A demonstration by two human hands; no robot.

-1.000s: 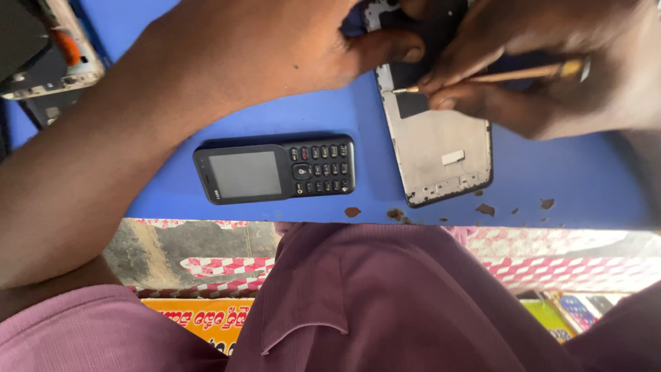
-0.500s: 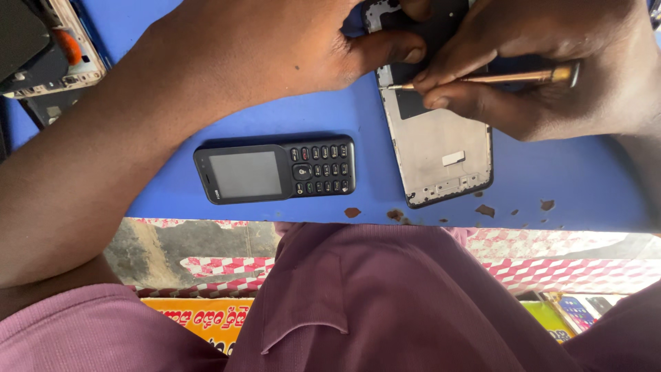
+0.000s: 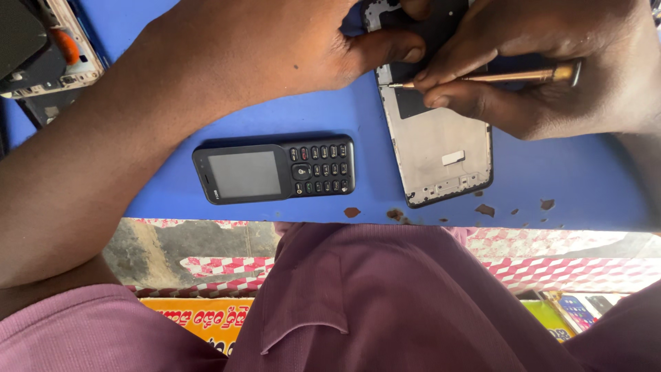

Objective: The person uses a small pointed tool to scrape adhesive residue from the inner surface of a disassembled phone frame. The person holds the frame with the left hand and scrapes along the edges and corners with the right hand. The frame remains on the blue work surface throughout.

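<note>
The grey, opened smartphone frame lay on the blue table, upper centre. The left hand pinned it; the right hand's grip pinched a thin brass-coloured tool. The frame's top was hidden.

I see a grey phone frame lying flat, inner side up, on the blue bench, its far end under my hands, and a thin brass-coloured tool held almost level, tip touching the frame's left edge.
</note>
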